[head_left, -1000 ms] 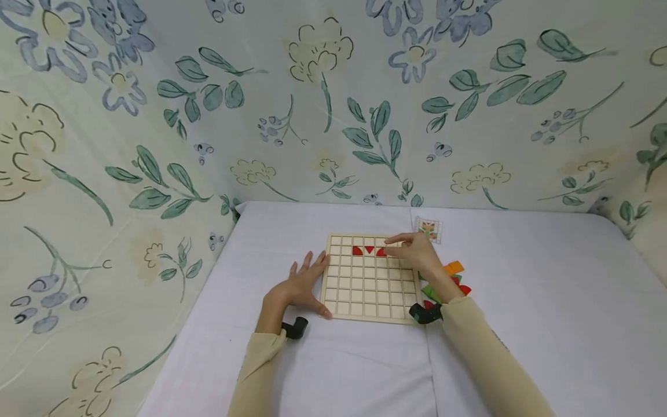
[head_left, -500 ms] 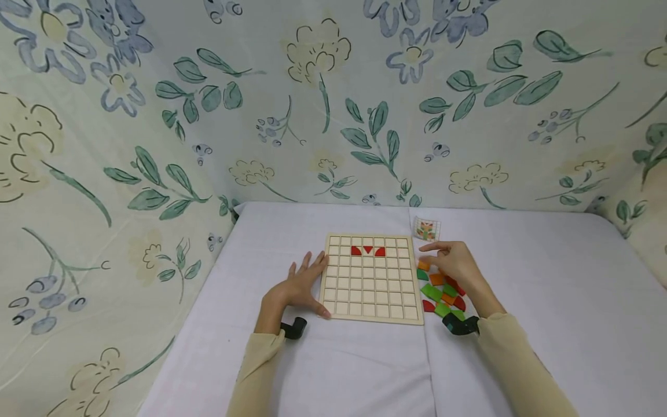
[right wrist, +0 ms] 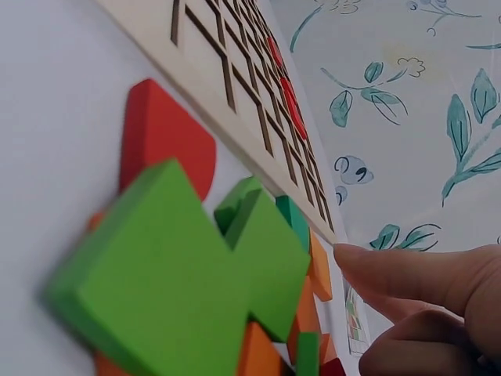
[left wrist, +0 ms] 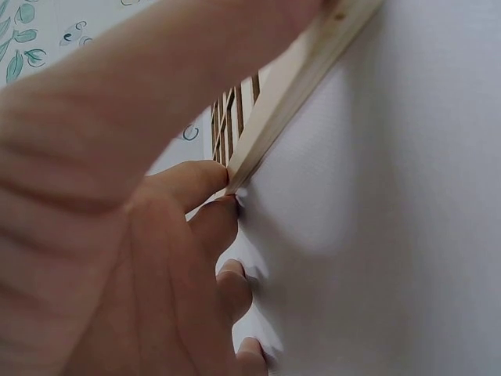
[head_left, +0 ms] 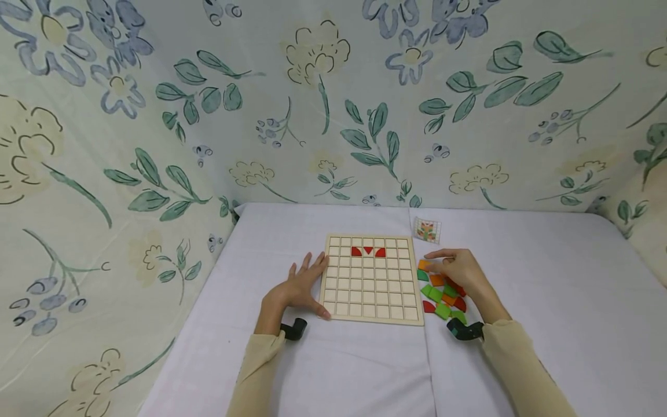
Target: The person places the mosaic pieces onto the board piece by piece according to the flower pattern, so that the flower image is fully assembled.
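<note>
Your left hand (head_left: 298, 288), fingers spread, touched the left edge of the wooden grid board (head_left: 368, 284) on the white cloth (head_left: 547, 278). Your right hand (head_left: 461, 269) was at the loose colored tiles (head_left: 443, 311) just beside the board's right edge, near an orange tile (head_left: 423, 264); whether it grasped anything was unclear.

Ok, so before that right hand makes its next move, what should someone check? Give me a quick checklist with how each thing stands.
1. Board steadied: ok, left hand touches its left edge.
2. Three red pieces inside the grid: ok, all in one row.
3. Pattern card uncovered: ok, beyond the right hand.
4. Loose pieces sorted by colour: not ok, green, orange and red are mixed.
5. Piece held in the right fingers: cannot tell.
</note>
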`<action>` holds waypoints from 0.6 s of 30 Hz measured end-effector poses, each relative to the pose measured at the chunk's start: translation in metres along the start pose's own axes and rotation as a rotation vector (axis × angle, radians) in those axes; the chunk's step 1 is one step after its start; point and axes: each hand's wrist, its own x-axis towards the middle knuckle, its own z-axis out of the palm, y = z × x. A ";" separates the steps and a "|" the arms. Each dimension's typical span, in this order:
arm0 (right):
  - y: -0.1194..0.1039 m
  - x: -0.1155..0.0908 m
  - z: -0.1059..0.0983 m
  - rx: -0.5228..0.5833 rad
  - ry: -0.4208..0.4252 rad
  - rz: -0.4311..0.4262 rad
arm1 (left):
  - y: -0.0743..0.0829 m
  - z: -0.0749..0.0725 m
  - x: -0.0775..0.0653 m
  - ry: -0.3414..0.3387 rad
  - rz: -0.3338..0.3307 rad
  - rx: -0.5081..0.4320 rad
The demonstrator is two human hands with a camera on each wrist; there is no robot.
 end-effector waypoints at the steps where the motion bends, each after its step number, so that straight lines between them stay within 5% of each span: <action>1: 0.000 0.000 0.000 -0.001 0.001 0.006 | 0.000 0.000 0.000 0.000 0.000 -0.001; 18: 0.007 0.005 0.001 0.000 -0.008 -0.002 | -0.001 0.000 0.000 0.002 0.010 -0.004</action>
